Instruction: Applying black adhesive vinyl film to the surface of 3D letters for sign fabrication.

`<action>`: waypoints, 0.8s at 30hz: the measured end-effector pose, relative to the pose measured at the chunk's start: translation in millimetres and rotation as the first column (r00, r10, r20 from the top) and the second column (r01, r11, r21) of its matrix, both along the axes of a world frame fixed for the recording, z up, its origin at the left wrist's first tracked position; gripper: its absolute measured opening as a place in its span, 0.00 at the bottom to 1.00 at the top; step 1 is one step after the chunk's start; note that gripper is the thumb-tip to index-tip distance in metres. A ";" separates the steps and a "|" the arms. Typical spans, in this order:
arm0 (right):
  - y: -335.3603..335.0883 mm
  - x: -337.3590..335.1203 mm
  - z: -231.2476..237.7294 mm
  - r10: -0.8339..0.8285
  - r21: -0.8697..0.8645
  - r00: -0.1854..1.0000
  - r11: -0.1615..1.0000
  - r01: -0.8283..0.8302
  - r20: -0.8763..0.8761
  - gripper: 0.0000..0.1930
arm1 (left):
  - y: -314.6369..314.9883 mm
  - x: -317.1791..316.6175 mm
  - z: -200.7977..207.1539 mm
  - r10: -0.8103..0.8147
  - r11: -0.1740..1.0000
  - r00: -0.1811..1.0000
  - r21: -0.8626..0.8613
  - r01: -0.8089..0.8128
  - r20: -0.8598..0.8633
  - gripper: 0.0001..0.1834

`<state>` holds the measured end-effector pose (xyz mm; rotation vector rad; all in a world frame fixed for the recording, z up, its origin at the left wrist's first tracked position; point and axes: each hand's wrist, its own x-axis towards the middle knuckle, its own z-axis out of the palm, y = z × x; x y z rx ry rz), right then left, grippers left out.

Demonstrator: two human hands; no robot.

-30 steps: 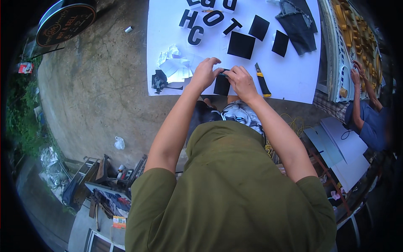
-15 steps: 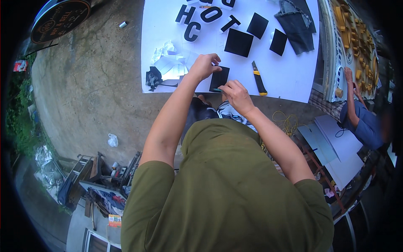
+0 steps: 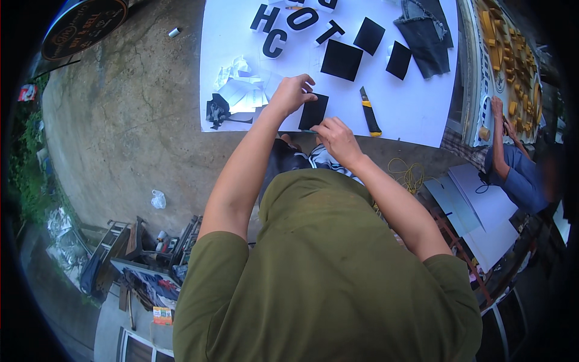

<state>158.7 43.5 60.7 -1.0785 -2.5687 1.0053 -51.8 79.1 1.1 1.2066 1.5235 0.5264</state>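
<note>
A small black rectangular piece (image 3: 314, 112) lies near the front edge of the white board, between my hands. My left hand (image 3: 293, 95) is at its upper left corner, fingers bent and a gap showing between thumb and forefinger. My right hand (image 3: 338, 141) pinches at the piece's lower right edge; what the fingertips hold is mostly hidden, with only a thin greenish bit showing. A yellow and black utility knife (image 3: 371, 113) lies to the right, blade pointing away. Beyond it are black squares, one of them a larger panel (image 3: 342, 60), and black-faced cut-out letters (image 3: 302, 19).
Crumpled white paper scraps (image 3: 242, 92) and black scraps (image 3: 218, 111) lie on the white board (image 3: 416, 120) at left. Dark cloth (image 3: 425, 45) rests at its far right. Another person (image 3: 518, 175) works at a panel with yellow pieces (image 3: 512, 66). Yellow cord (image 3: 407, 176) lies on the ground.
My right hand has shifted slightly left along the black piece's lower edge, and the greenish bit shows less. My left hand stays by the upper corner. The whole view shifts slightly.
</note>
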 end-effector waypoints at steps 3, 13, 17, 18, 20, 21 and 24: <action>-16.0 11.6 3.1 -0.034 -0.150 0.998 0.988 0.026 -0.050 0.10 | -14.4 10.0 14.6 0.233 0.972 0.971 0.019 -0.234 0.045 0.30; 65.5 12.1 13.8 -0.152 0.028 0.987 0.988 0.154 -0.053 0.08 | -82.7 58.2 14.7 0.449 0.890 0.890 -0.049 -0.453 -0.074 0.42; 57.7 -3.3 0.6 -0.002 0.036 1.000 0.999 0.002 0.005 0.08 | -76.1 61.1 11.0 0.458 0.877 0.884 -0.114 -0.466 -0.094 0.44; 59.4 -3.6 -2.3 0.000 0.035 1.000 0.999 0.000 0.004 0.08 | -73.8 59.6 11.9 0.459 0.876 0.883 -0.115 -0.468 -0.095 0.44; 65.9 -4.7 -6.5 0.033 0.054 0.998 0.998 -0.035 0.044 0.07 | -68.8 56.7 15.0 0.425 0.883 0.901 -0.177 -0.434 -0.087 0.44; 71.4 -5.8 -8.1 0.036 0.052 0.998 0.998 -0.038 0.044 0.07 | -67.4 55.0 14.8 0.427 0.882 0.900 -0.179 -0.436 -0.088 0.44; 95.2 -8.5 -11.7 0.017 0.132 0.998 0.991 -0.024 0.056 0.07 | -64.3 51.5 14.5 0.375 0.899 0.919 -0.194 -0.393 -0.123 0.44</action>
